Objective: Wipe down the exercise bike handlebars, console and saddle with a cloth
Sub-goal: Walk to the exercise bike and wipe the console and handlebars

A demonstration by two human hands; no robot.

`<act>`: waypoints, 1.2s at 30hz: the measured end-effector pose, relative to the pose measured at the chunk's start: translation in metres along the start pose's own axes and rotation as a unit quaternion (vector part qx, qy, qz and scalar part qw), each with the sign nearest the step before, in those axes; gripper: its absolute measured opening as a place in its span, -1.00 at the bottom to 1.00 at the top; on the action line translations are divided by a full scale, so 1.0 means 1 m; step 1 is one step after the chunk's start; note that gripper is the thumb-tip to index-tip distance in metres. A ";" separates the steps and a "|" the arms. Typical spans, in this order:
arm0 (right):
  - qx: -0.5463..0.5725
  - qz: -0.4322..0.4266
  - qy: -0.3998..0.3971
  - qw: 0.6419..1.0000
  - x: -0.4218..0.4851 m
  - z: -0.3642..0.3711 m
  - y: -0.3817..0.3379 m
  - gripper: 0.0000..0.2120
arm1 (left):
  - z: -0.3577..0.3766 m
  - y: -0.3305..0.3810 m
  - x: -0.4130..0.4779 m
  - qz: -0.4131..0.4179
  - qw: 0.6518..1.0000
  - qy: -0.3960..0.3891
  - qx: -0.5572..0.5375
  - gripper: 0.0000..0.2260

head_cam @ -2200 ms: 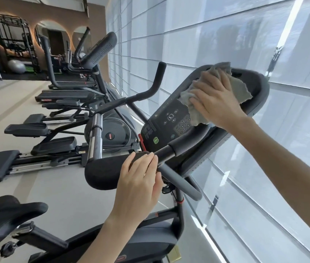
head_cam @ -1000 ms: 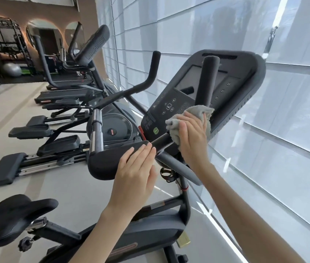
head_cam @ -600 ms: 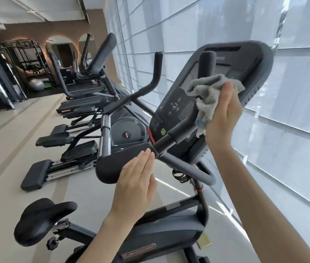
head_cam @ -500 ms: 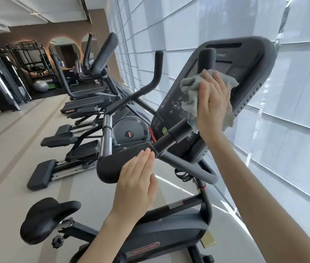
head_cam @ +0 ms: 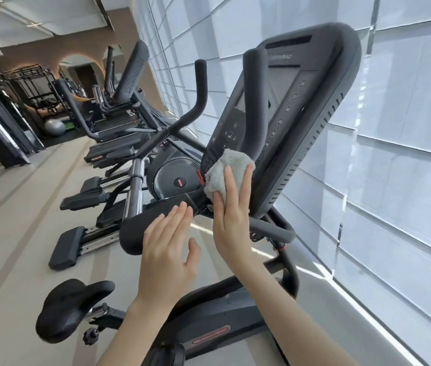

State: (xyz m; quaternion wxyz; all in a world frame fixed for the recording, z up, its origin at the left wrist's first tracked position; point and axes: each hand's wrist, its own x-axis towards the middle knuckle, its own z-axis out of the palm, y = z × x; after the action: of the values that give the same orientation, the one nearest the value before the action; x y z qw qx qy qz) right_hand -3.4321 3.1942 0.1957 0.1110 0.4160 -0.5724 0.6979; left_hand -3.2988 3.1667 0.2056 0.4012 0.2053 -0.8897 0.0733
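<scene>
Pale floor runs down the left of the frame past a row of dark cross-trainers, with a grey exercise ball and a black rack at the far end in the upper left, while white window blinds fill the whole right side. An exercise bike takes up the centre and bottom of the frame, its console tilted up at centre right with a column of numbered buttons on its face. One upright handlebar grip rises in front of the console, and a second stands further left. The grey cloth is bunched at the foot of the nearer upright grip, against the lower edge of the console. The right hand lies flat on the cloth with its fingers straight and together, pressing it to the bike rather than clutching it; its thumb is hidden. The left hand is spread and holds nothing, thumb out to the side, its fingertips over the top edge of the padded armrest just left of the cloth; whether they touch the pad is unclear. The black saddle sits at the lower left, well apart from both hands and the cloth.
</scene>
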 end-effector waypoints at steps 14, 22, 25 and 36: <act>0.062 0.000 0.044 0.997 0.044 -0.059 -0.008 -0.66 | -0.005 0.005 0.000 -0.014 1.000 -0.016 0.012 -0.59; -0.002 0.092 0.121 0.988 0.060 0.000 -0.019 -0.57 | -0.011 0.007 0.003 -0.014 0.999 -0.042 0.025 -0.56; 0.021 0.119 0.111 0.987 0.050 0.005 -0.025 -0.52 | -0.011 0.007 0.003 -0.013 0.999 -0.046 0.027 -0.56; 0.027 0.050 0.015 0.998 0.005 -0.035 -0.036 -0.59 | -0.001 -0.003 0.001 0.013 0.999 -0.004 0.035 -0.58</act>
State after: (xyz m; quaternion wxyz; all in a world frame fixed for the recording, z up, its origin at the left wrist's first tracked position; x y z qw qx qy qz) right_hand -3.4278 3.2351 0.2246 0.0730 0.3792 -0.5716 0.7240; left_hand -3.2975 3.1641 0.2066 0.3893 0.2076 -0.8907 0.1091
